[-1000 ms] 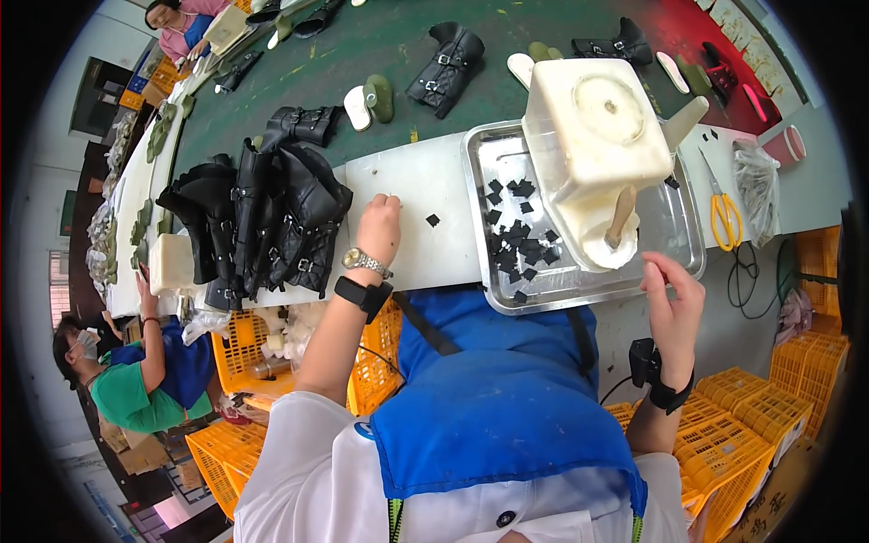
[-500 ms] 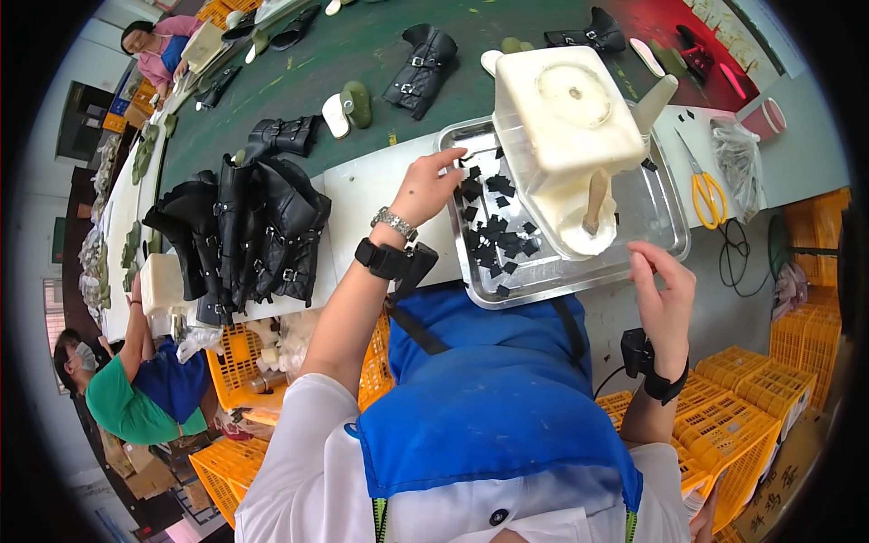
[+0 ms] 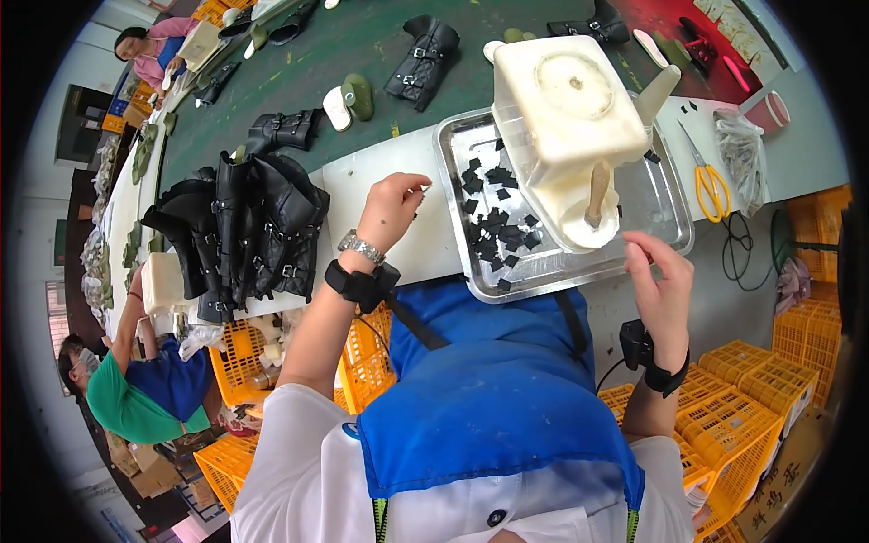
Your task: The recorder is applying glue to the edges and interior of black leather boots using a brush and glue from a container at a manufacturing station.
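Note:
My left hand point(image 3: 389, 215) hovers over the white tabletop, between the boots and the tray. Its fingers are pinched together; a tiny dark bit shows at them, too small to name. On the other side my right hand point(image 3: 663, 276) is raised beside the tray's near right edge, thumb and fingertips closed; whatever they hold is hidden. Small black square pieces point(image 3: 493, 226) lie scattered in the metal tray point(image 3: 665, 237). A white glue container point(image 3: 566, 109) stands in that tray, and a wooden-handled brush point(image 3: 597, 195) rests in its glue-coated mouth.
Black buckled boots point(image 3: 262, 226) are bunched at the left. Yellow-handled scissors point(image 3: 711, 190) and a plastic bag point(image 3: 740, 158) lie right of the tray. Another boot point(image 3: 423, 63) and green and white shoe parts point(image 3: 348, 101) sit on the green table. Yellow crates point(image 3: 733, 398) stand lower right; two co-workers are at the left.
My left hand has moved left and toward me, from the tray's left rim to above the white tabletop, its fingers drawing together. My right hand has barely shifted.

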A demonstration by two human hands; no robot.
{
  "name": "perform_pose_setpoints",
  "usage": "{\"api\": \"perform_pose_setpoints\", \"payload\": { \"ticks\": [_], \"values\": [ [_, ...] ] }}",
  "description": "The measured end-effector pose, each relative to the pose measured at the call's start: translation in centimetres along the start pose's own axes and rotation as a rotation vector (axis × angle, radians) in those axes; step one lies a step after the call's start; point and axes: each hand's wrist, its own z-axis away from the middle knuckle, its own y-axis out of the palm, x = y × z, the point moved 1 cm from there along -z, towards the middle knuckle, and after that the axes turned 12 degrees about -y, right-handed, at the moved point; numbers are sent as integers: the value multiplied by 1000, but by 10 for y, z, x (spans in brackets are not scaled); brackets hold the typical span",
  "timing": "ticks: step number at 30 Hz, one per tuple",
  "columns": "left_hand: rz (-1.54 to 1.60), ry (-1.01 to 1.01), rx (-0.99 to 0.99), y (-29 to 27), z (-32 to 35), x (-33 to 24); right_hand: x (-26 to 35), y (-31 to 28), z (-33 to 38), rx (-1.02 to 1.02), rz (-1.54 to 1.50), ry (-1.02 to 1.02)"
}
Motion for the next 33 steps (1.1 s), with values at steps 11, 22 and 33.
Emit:
{"api": "perform_pose_setpoints", "payload": {
  "ticks": [11,22,33],
  "values": [
    [-526,221,-169,11,-3,35,-1,-2,0,-1,-15,39],
    [-278,249,-122,6,-31,-26,-1,-9,6,-26,19,43],
    [-226,263,-7,24,-4,-11,-4,-8,6,-51,-6,30]
  ]
}}
